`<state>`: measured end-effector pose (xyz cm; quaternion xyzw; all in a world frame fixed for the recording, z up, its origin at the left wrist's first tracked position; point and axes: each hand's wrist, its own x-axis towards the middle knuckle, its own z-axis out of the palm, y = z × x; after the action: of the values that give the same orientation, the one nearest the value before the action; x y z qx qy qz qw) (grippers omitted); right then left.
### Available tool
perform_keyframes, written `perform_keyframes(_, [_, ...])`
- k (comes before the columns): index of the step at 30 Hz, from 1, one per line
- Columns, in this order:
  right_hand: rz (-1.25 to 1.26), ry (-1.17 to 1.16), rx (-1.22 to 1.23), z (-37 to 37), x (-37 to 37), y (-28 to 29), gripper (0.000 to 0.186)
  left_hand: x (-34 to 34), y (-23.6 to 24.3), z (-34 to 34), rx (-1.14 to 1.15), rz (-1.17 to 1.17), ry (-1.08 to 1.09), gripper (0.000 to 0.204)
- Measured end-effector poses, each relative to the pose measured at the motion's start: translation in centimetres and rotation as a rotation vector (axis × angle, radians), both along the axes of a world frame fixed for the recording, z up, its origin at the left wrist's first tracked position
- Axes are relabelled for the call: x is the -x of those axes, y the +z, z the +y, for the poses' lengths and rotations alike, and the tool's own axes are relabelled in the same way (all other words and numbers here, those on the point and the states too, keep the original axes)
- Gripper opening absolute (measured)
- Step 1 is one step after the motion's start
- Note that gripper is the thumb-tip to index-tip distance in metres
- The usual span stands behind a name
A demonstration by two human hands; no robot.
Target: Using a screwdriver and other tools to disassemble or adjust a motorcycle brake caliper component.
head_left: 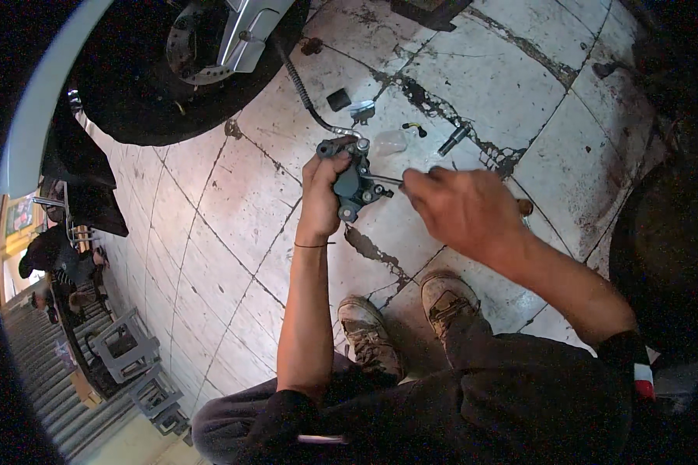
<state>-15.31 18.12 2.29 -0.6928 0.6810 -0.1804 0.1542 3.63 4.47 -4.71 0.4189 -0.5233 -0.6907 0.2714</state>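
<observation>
My left hand (319, 194) is closed around a dark grey brake caliper (349, 184), held up off the floor. A black brake hose (301, 89) joins the caliper at its top by a metal fitting. In my closed right hand (469, 209) is a tool with a thin metal shaft (384, 180). The shaft points left and its tip meets the caliper's right side. My fingers hide the tool's handle, so its exact kind does not show.
On the tiles beyond lie a black square piece (338, 99), a shiny metal plate (362, 110), a clear plastic bag (390, 142), a small black-and-yellow part (416, 129) and a metal cylinder (453, 141). A motorcycle wheel (155, 116) stands upper left. My shoes (368, 329) are below.
</observation>
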Motion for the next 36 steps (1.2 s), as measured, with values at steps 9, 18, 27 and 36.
perform_keyframes(9, [-0.671,-0.001,-0.329,-2.0,2.5,-1.5,0.033,-0.1,-0.9,-0.3,-0.089,0.1,0.007,0.044])
perform_keyframes(18, [-0.62,-0.119,-0.474,-1.9,1.6,0.4,0.058,-0.7,-0.4,-0.4,0.037,-0.032,-0.021,0.042])
perform_keyframes(27, [-0.532,-0.138,-0.452,-2.1,0.4,0.4,0.053,0.3,0.3,0.2,0.185,-0.081,0.014,0.038])
perform_keyframes(36, [-0.143,-0.059,-0.32,-1.2,-0.6,0.6,0.036,0.2,0.3,0.4,0.138,-0.111,0.056,0.032])
